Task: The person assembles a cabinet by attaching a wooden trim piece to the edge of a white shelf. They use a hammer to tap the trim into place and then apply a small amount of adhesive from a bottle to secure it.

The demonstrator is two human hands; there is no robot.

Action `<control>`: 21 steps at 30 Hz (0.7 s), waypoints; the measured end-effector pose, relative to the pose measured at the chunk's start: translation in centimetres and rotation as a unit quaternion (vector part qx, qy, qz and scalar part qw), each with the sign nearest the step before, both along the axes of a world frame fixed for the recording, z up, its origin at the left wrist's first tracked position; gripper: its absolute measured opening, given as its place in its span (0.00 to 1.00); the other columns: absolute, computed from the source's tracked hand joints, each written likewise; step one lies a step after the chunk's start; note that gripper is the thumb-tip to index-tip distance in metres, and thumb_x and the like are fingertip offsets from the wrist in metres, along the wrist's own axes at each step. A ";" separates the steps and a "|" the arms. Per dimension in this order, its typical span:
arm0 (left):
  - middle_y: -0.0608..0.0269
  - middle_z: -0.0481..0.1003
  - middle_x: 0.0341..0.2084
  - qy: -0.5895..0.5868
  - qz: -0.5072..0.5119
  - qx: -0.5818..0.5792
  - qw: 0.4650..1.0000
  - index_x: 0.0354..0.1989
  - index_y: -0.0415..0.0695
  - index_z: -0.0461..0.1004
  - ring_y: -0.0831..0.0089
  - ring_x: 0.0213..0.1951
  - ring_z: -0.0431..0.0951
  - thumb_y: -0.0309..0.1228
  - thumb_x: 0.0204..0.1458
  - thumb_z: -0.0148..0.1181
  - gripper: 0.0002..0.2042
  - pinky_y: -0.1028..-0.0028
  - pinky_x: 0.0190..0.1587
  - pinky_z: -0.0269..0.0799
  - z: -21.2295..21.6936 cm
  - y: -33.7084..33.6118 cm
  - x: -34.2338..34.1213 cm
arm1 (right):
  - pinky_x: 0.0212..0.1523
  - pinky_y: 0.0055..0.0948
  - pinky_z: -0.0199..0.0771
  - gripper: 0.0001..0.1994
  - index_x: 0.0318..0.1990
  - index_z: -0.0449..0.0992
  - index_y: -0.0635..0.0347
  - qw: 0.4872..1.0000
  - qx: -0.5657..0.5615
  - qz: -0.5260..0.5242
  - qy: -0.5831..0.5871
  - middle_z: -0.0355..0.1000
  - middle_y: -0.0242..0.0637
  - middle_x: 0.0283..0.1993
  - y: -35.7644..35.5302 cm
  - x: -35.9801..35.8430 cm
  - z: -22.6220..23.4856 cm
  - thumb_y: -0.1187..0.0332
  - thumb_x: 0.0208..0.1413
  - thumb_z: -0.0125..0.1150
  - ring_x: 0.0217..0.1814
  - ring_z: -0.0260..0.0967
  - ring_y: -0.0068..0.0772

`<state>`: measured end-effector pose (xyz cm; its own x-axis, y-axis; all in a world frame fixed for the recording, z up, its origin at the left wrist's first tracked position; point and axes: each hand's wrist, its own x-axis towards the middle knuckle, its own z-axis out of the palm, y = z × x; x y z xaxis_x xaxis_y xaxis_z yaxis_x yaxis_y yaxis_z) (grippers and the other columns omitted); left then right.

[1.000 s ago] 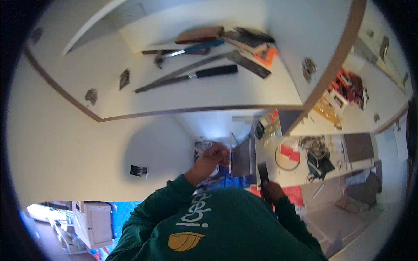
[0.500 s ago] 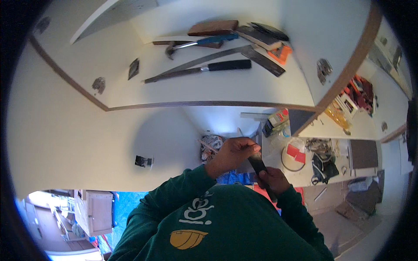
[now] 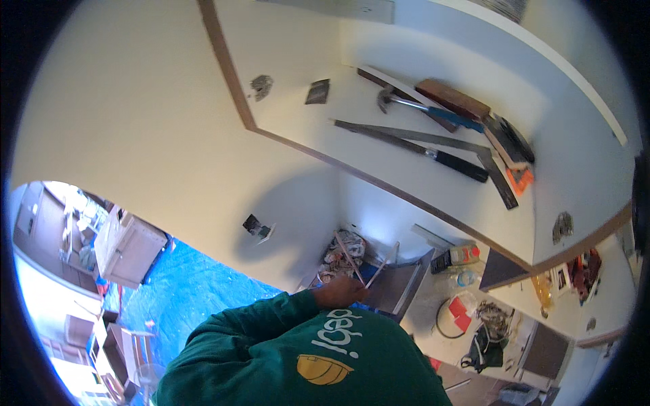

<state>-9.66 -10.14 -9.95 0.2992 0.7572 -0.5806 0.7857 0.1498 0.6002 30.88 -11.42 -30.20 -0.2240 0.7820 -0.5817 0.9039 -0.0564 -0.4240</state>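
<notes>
Curling by the near end of a pale strip [image 3: 383, 264], the left hand [image 3: 342, 292] is hiding whether it is holding anything; the right hand is lying out of view. Beyond, crumpled litter [image 3: 344, 256] is lying heaped; farther, a cupboard [image 3: 131, 252] is standing on blue sheeting [image 3: 189, 277].

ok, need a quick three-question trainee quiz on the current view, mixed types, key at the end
1. True or false: the hammer lies on the shelf.
2. What colour is the large sheet at the lower left?
A) red
B) blue
C) white
3. Which of the person's hands is visible, and which is not?

Key:
1. True.
2. B.
3. The left hand is visible, in front of the chest; the right hand is out of view.
</notes>
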 end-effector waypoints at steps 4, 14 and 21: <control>0.49 0.78 0.43 -0.257 -0.009 0.143 0.956 0.54 0.38 0.73 0.54 0.48 0.79 0.41 0.64 0.49 0.20 0.61 0.54 0.73 -7.7 -3.7 -3.4 | 0.30 0.40 0.75 0.20 0.38 0.76 0.64 0.999 0.003 0.010 -0.035 0.74 0.43 0.25 1.4 -1.7 -1.9 0.53 0.62 0.50 0.25 0.73 0.38; 0.54 0.80 0.41 -0.285 0.214 0.364 0.860 0.49 0.33 0.75 0.68 0.44 0.80 0.27 0.62 0.55 0.11 0.69 0.50 0.76 16.0 -1.7 -13.0 | 0.32 0.42 0.76 0.19 0.39 0.75 0.65 0.997 0.012 0.008 -0.069 0.75 0.45 0.28 3.4 -5.7 -2.5 0.54 0.56 0.58 0.29 0.74 0.43; 0.54 0.80 0.38 -0.262 0.291 0.603 0.695 0.46 0.32 0.76 0.70 0.42 0.80 0.27 0.64 0.54 0.10 0.73 0.48 0.76 21.2 5.2 -21.4 | 0.34 0.43 0.77 0.20 0.41 0.75 0.65 0.996 0.012 -0.034 -0.078 0.76 0.47 0.30 1.1 -8.6 -2.2 0.54 0.52 0.63 0.32 0.75 0.46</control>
